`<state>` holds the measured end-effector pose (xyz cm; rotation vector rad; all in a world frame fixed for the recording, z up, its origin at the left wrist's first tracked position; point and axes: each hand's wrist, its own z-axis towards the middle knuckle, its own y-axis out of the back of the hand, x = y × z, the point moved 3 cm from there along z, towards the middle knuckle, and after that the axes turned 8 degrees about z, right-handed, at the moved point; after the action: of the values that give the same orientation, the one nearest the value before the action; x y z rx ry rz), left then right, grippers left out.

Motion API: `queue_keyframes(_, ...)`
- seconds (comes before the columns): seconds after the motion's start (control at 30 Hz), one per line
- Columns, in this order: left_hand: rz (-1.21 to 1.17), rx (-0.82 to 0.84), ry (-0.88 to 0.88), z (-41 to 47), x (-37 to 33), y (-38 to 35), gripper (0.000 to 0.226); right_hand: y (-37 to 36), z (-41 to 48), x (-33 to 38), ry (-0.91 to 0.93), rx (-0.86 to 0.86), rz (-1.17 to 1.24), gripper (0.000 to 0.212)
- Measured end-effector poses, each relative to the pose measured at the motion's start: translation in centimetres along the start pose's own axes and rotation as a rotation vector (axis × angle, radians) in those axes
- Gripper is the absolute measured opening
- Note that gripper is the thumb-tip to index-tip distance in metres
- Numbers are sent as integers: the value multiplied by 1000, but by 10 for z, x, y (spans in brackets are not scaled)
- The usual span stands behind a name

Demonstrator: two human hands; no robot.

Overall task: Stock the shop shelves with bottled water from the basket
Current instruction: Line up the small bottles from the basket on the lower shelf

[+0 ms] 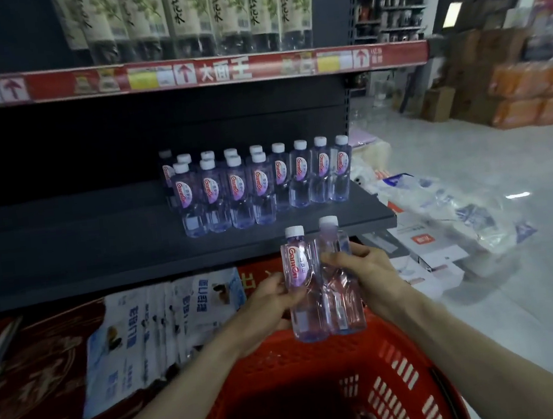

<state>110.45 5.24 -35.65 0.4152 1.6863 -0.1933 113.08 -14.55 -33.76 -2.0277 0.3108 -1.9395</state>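
While raised over the basket (285,356), both hands (268,300) (368,274) grip upright bottles (298,275) (345,308).

Glossy clear plastic bottles (323,283), matt dark shelf (99,243), perforated red plastic basket (384,379)

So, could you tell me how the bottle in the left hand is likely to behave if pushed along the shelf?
That bottle seems full, so probably heavy for its size. Tall and narrow, it may tip if pushed high; its round body would then likely roll. The clear plastic looks smooth, perhaps slippery.
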Motion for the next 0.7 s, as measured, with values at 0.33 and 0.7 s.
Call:
queue_keyframes(0.33, -105, -81, -96, 47, -1, 9, 46, -10, 46, 1, 90, -8, -22, 27)
queue_keyframes(0.7, 44, -109, -16, 68, 17, 16, 51, 15, 73, -12, -245, 68, 325, 21)
